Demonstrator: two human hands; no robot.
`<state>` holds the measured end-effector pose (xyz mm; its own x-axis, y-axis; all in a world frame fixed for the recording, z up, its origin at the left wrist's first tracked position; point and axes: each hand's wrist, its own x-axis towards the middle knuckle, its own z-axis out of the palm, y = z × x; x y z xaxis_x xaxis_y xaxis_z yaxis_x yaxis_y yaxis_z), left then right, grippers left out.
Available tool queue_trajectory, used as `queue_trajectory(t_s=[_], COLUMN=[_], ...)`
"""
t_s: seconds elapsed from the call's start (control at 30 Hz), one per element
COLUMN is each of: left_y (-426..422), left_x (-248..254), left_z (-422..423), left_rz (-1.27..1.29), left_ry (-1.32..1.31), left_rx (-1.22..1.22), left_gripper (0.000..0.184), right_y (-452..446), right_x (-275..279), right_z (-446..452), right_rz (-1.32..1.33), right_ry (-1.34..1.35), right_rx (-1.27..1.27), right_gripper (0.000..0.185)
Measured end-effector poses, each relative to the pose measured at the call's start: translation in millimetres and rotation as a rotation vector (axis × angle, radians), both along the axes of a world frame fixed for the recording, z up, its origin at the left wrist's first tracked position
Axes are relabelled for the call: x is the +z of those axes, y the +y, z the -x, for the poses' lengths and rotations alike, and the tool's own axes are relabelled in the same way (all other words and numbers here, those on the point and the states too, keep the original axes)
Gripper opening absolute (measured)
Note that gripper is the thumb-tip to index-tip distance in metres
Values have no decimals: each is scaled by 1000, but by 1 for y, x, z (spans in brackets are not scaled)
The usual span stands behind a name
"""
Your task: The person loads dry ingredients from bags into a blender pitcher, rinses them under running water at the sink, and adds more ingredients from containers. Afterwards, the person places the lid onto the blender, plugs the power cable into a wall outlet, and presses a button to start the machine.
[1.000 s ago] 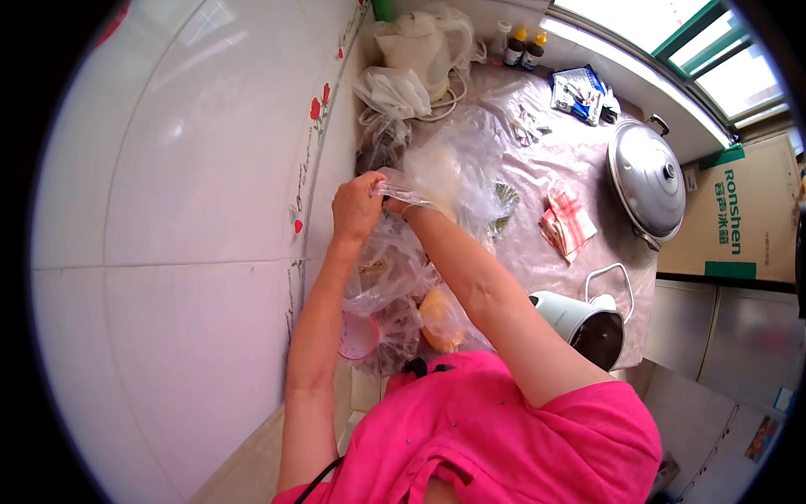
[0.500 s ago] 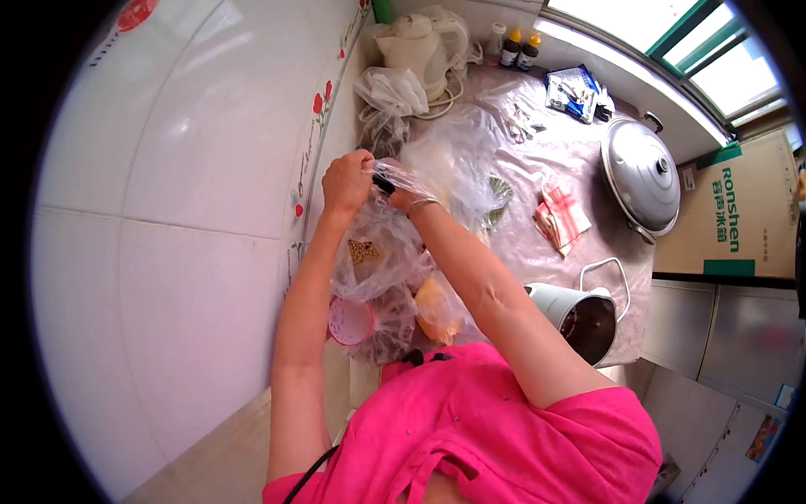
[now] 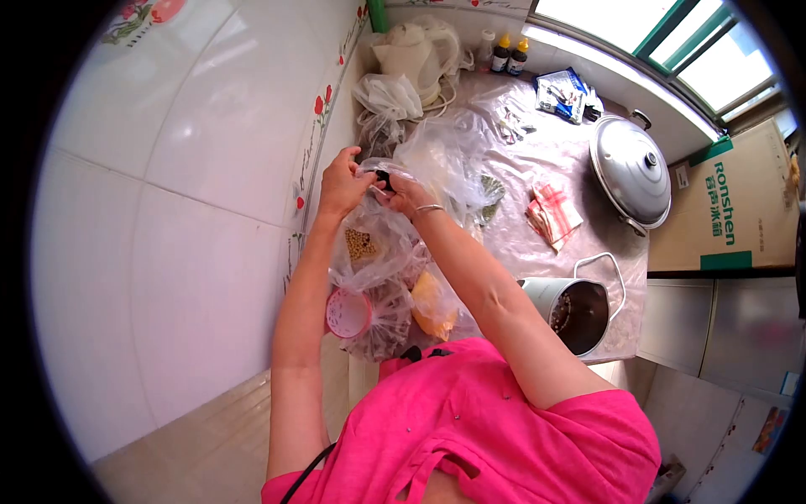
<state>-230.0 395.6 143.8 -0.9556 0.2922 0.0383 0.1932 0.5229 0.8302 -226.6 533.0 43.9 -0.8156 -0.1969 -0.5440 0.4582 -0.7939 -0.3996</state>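
Observation:
Both hands meet over the bags near the tiled wall. My left hand (image 3: pixel 342 183) has thumb and finger pressed on the edge of a clear plastic bag (image 3: pixel 382 164). My right hand (image 3: pixel 403 193), with a bracelet at the wrist, is closed round the same bag and a small black thing (image 3: pixel 384 178) whose shape is mostly hidden. Just below the hands, an open clear bag holds yellowish beans (image 3: pixel 360 244). A pink-rimmed container (image 3: pixel 348 313) and a bag of something yellow (image 3: pixel 430 304) lie nearer my body.
A white pot with a steel inside (image 3: pixel 579 315) stands at the table's near right, its handle raised. Beyond are a checked cloth (image 3: pixel 554 217), a lidded pan (image 3: pixel 630 168), a cardboard box (image 3: pixel 730 202), a kettle (image 3: pixel 411 55), dark bottles (image 3: pixel 517 57) and a blue packet (image 3: pixel 561 94).
My left hand's fingers have spread somewhat from a tighter fist. The forearms have shifted off the bags, so the beans show more. The view has turned slightly.

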Motion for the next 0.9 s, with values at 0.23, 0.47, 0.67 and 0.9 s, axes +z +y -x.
queue_trajectory(t_s=[0.23, 0.47, 0.67, 0.9], left_y=[-7, -11, -10, -3], left_x=[10, 29, 39, 50], left_z=[-12, -31, -59, -116], left_rz=[-80, -223, -257, -377], left_ry=[40, 91, 50, -98], left_rx=[29, 20, -35, -79], left_gripper=[52, 38, 36, 25], right_y=[17, 33, 58, 126], right_x=[35, 91, 158, 217], right_z=[-19, -73, -150, -279], right_rz=[222, 204, 199, 27], right_ry=[-93, -98, 36, 37], right_rx=[51, 149, 152, 6], right_gripper=[23, 26, 24, 24])
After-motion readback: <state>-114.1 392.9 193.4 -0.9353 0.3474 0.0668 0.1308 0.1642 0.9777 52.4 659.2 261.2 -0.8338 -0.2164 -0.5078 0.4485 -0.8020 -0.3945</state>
